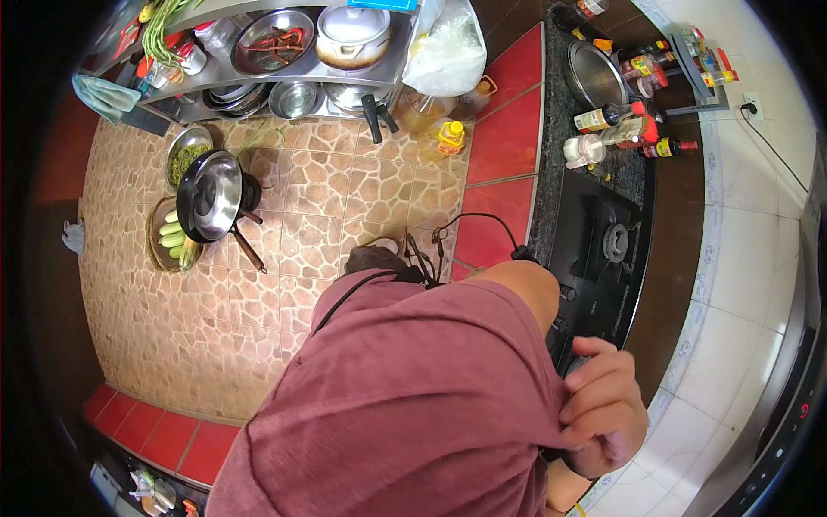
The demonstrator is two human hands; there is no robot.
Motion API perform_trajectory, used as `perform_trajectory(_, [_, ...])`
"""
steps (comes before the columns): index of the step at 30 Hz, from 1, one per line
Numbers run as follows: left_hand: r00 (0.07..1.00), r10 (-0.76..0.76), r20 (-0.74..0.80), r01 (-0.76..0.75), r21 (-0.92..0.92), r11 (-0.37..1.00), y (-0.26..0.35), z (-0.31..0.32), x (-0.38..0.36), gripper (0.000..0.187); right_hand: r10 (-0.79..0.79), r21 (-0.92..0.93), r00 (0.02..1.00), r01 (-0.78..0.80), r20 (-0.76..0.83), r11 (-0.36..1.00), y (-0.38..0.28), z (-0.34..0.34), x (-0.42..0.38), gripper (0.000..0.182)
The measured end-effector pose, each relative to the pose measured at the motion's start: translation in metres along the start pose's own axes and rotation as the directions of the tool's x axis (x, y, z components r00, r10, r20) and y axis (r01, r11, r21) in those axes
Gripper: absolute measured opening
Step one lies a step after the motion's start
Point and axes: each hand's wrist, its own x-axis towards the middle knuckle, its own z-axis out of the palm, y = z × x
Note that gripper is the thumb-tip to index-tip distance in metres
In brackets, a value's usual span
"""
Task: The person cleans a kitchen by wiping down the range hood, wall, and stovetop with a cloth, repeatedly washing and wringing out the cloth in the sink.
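Note:
My right hand (607, 401) is in front of my body at the right, beside the black gas stove (594, 258). Its fingers are bent, and thumb and fingertips pinch the edge of my pink shirt sleeve (431, 370). A dark band circles the wrist. Bare skin of my other arm (525, 289) shows past the sleeve, close to the stove front; my left hand is hidden. One burner (615, 243) of the stove shows, with nothing on it.
A pan (211, 196), a basket of green vegetables (155, 250) and a bowl of greens (186, 155) stand at the left. A metal shelf (284, 69) holds cookware. Bottles and jars (616, 129) crowd the counter. A dark cable (491, 220) hangs near my foot (379, 254).

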Motion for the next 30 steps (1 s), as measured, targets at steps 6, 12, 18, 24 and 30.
perform_trajectory(6, [0.971, -0.197, -0.134, 0.168, -0.204, 0.964, -0.051, 0.049, 0.034, 0.024, 0.168, -0.184, 0.919, -0.245, -0.357, 0.952, 0.013, -0.026, -0.003, 0.024])
perform_trajectory(12, [0.61, -0.344, -0.713, -0.449, -0.669, 0.592, -0.059, 0.083, -0.033, 0.054, 0.432, 0.097, 0.649, -0.485, -0.627, 0.869, 0.061, -0.058, -0.078, 0.024])
perform_trajectory(18, [0.557, -0.639, -0.531, -0.159, -0.823, 0.545, -0.037, -0.015, -0.126, 0.023, 0.52, 0.342, 0.367, -0.451, -0.771, 0.824, 0.129, -0.053, -0.15, 0.024])
perform_trajectory(24, [0.644, -0.449, -0.62, -0.509, -0.785, 0.355, -0.016, -0.065, -0.131, 0.034, 0.584, 0.415, 0.263, -0.49, -0.768, 0.766, 0.149, -0.032, -0.165, 0.03])
perform_trajectory(30, [0.547, -0.064, -0.835, -0.579, -0.432, 0.692, 0.028, -0.091, -0.132, 0.045, 0.643, 0.64, 0.239, -0.101, -0.728, 0.762, 0.16, -0.014, -0.164, 0.043])
